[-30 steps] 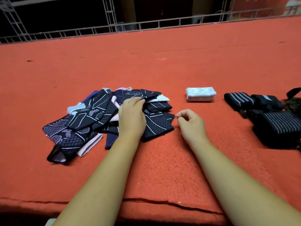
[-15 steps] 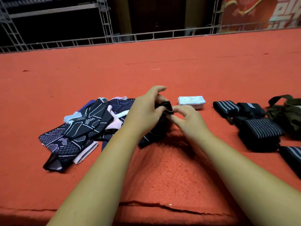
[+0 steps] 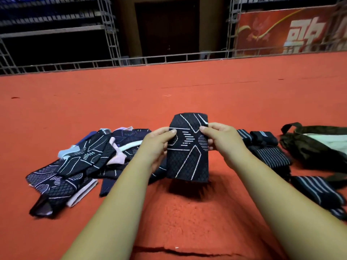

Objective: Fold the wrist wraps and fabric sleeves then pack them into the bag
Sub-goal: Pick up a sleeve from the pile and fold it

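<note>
fabric sleeve [image 3: 187,158] pinched by left hand [image 3: 155,145], right hand [image 3: 223,139], bag [image 3: 300,147] cropped

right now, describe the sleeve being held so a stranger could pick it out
Start at the red carpet: a heap of patterned sleeves lies left of centre, striped wrist wraps to the right. Between them, the black sleeve is held above the carpet, pinched at its sides by the left hand and right hand. It alone hangs upright and flat, white lines facing the camera.
</note>
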A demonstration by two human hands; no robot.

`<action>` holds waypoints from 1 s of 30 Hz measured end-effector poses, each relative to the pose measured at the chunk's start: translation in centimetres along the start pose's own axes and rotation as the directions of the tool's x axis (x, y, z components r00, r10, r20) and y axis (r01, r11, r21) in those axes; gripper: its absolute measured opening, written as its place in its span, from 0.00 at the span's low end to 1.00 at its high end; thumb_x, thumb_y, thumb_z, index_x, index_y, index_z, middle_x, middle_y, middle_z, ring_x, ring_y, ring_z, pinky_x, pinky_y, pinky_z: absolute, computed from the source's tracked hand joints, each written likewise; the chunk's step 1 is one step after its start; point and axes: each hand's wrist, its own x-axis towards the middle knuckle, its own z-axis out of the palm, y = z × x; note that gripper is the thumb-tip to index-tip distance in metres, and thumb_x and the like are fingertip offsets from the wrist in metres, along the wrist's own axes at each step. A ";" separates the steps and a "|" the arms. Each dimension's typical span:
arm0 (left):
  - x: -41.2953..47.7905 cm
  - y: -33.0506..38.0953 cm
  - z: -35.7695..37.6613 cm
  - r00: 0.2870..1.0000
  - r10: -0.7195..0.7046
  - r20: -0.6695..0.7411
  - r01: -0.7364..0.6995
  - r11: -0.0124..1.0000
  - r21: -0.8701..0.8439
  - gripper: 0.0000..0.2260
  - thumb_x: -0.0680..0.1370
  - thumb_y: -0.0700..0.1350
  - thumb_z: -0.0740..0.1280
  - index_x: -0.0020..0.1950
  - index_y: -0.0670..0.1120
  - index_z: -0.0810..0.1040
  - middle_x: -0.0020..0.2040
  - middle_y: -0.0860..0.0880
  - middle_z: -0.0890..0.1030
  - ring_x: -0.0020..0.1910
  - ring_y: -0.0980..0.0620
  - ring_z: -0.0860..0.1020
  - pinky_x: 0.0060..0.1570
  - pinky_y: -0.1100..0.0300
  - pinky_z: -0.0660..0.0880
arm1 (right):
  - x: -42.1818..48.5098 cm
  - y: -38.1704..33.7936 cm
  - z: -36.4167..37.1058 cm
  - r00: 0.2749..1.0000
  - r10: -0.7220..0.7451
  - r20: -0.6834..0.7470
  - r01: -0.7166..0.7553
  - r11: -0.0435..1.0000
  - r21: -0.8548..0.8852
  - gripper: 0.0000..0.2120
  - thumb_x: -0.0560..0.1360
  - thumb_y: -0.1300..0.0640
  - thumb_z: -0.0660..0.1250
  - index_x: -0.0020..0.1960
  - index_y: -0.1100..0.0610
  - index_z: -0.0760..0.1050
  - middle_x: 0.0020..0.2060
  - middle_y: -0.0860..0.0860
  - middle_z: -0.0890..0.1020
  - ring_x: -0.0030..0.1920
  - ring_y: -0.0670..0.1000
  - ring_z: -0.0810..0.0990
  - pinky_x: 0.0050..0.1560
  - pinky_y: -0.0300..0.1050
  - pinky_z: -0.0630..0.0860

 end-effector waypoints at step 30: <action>7.5 -9.6 0.2 0.998 -0.048 0.035 0.048 0.999 0.002 0.16 0.83 0.38 0.61 0.57 0.54 0.85 0.54 0.42 0.84 0.54 0.41 0.75 0.47 0.51 0.75 | 4.0 10.5 -4.0 0.985 0.151 0.079 -0.166 0.953 0.252 0.17 0.82 0.70 0.63 0.56 0.53 0.86 0.43 0.57 0.84 0.37 0.51 0.77 0.42 0.46 0.79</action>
